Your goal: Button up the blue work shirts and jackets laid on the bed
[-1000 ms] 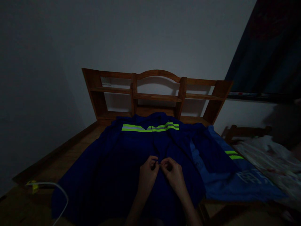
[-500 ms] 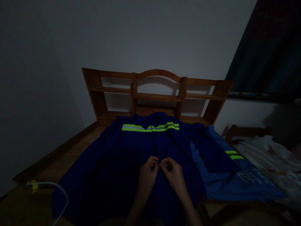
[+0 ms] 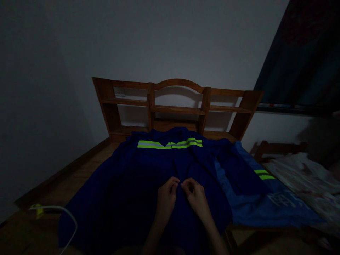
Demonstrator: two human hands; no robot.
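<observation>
My left hand and right hand meet fingertip to fingertip at the middle front of the dark blue work jacket with the yellow-green reflective band, each pinched narrowly on the cloth, though the dim light hides what small part I grip. The jacket lies spread flat on the bare wooden bed platform, its collar toward the wooden shelved headboard. A lighter blue garment lies just beside it on my right, and a white cable curls near its left hem.

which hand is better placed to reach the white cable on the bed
Left, probably. The left hand pinches the blue jacket beside the right hand, but the white cable lies at the bed's left edge, on its side.
</observation>
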